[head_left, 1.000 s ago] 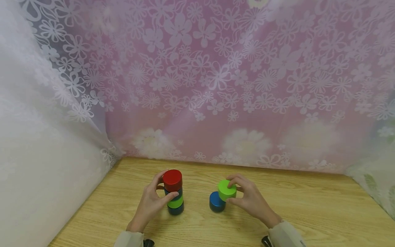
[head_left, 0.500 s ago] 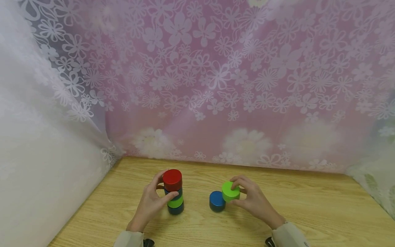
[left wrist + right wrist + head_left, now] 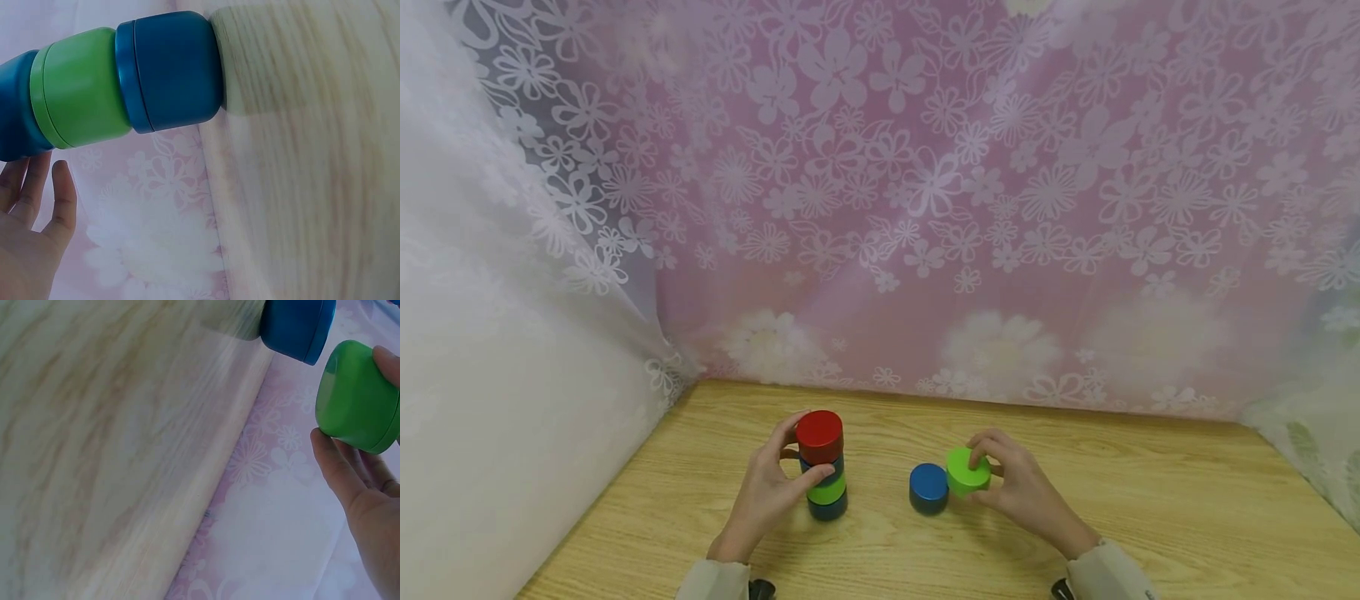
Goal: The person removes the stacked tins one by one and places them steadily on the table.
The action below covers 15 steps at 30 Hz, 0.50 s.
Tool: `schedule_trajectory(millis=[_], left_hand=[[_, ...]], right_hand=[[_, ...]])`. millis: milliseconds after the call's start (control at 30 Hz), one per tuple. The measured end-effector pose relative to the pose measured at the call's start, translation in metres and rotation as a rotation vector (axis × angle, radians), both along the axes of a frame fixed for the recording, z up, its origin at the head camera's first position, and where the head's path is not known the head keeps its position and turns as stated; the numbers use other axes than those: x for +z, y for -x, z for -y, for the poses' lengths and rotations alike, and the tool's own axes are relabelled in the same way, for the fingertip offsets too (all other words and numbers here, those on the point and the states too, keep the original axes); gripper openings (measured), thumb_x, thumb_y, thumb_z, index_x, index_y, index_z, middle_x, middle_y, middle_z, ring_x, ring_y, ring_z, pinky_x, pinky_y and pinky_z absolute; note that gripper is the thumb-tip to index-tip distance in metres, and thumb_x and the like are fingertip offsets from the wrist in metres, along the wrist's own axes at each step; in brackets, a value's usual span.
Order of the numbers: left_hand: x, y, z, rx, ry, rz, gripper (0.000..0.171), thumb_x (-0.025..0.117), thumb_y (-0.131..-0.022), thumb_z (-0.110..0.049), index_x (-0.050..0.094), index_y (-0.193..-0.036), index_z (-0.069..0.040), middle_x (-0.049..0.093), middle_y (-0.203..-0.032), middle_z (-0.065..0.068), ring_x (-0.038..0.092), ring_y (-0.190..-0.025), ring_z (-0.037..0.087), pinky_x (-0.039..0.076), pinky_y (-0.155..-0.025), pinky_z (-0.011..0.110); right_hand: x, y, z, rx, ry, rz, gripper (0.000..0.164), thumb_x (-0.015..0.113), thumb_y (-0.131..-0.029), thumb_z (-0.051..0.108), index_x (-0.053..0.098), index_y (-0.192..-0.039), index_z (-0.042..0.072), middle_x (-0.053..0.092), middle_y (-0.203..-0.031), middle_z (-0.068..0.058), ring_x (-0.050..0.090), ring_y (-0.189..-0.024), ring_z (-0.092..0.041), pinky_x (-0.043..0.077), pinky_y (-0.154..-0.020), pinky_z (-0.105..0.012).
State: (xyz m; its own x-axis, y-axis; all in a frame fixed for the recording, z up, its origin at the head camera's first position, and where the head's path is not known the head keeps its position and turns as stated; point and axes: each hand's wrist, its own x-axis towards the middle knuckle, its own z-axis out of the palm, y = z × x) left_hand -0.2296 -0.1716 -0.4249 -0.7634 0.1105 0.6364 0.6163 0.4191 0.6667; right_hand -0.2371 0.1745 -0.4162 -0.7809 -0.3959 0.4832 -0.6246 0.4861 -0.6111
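Pink cloth printed with white flowers (image 3: 925, 208) hangs across the far side, and a pale cloth (image 3: 512, 358) drapes down the left. Before them stretches a wood-grain worktop (image 3: 1150, 500).

On the left of the worktop stands an upright stack of four round tins: a red tin (image 3: 820, 438) on top, then an upper blue tin (image 3: 19, 106), a lower green tin (image 3: 827, 492), and a bottom blue tin (image 3: 827, 508) resting on the wood. The person's left hand (image 3: 769, 486) grips the upper part of this stack, thumb on the near side, fingers curling round the far side.

To the right, the right hand (image 3: 1026, 493) pinches a bright green tin (image 3: 962, 477) between thumb and fingers, holding it raised off the wood. Just left of that, a single blue tin (image 3: 928, 490) sits on the worktop; whether the two touch, I cannot tell.

Pale sleeves (image 3: 1111, 573) cover both forearms.
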Motion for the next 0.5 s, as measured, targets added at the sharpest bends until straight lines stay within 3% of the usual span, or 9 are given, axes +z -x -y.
schedule_trajectory(millis=[500], left_hand=[[0.0001,-0.0004,0.0000,-0.005,0.001,-0.014,0.074,0.088,-0.077,0.000,0.052,-0.142,-0.003,0.071,-0.121,0.006,0.064,-0.106,0.015,0.058,-0.079,0.035]], right_hand=[[-0.0030,0.0017,-0.0045,0.013,-0.040,0.059,0.045,0.090,-0.065,-0.009,0.057,-0.087,0.013,0.057,-0.111,-0.010,0.060,-0.108,-0.040,0.060,-0.080,-0.050]])
